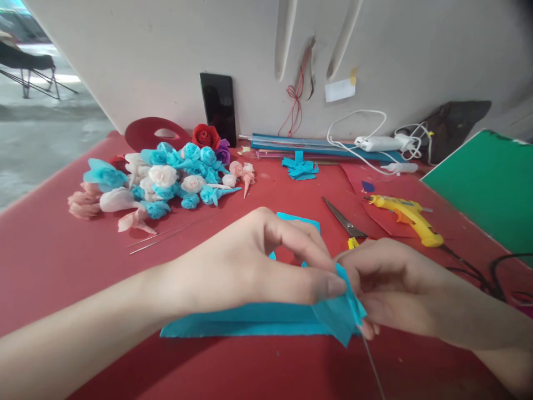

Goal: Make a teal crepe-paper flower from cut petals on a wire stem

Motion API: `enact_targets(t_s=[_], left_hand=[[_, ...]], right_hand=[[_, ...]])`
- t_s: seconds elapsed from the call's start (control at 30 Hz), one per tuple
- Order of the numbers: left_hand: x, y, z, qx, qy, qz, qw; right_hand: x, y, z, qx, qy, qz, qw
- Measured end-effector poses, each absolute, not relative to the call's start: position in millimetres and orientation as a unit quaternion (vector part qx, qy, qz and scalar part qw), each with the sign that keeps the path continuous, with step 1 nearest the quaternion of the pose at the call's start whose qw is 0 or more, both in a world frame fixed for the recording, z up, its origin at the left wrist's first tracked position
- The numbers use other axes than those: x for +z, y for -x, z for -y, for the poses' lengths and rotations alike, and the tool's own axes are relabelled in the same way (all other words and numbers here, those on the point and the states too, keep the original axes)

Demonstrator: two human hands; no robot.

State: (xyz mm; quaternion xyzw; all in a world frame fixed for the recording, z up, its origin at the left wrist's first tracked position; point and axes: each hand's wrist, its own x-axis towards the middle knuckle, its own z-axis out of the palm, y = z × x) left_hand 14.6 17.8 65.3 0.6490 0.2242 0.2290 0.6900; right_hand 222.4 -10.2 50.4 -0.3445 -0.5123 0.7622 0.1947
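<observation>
A small piece of blue crepe paper [339, 319] is pinched between the thumb and fingers of my left hand [266, 266]. My right hand [403, 283] grips the same paper at its right edge, where a thin wire [372, 358] sticks out downward toward me. The fingertips hide how paper and wire meet. Beneath both hands, a larger folded sheet of blue crepe paper [233, 322] lies flat on the red table [175, 369]. Scissors [342, 218] with yellow handles rest just beyond my right hand, which partly covers them.
Blue, white and pink paper flowers [162, 175] are heaped at the back left, with loose wires [170, 231] in front. A yellow glue gun [410, 216] lies at right with its cord. Blue paper scraps [300, 166], a phone [219, 105] and a white power strip [377, 144] line the back.
</observation>
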Motion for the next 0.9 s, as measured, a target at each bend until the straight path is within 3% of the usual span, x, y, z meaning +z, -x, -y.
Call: enact_targets(t_s=[0.33,0.9], left_hand=[[69,-15,-19,0.204,-0.686,-0.246,0.653],[71,-19,-17,0.193,-0.685,-0.301,0.634]], right_hand=[[58,-217,16,0.623,0.416,0.648,0.138],[68,-204,17,0.474,0.491,0.723,0.109]])
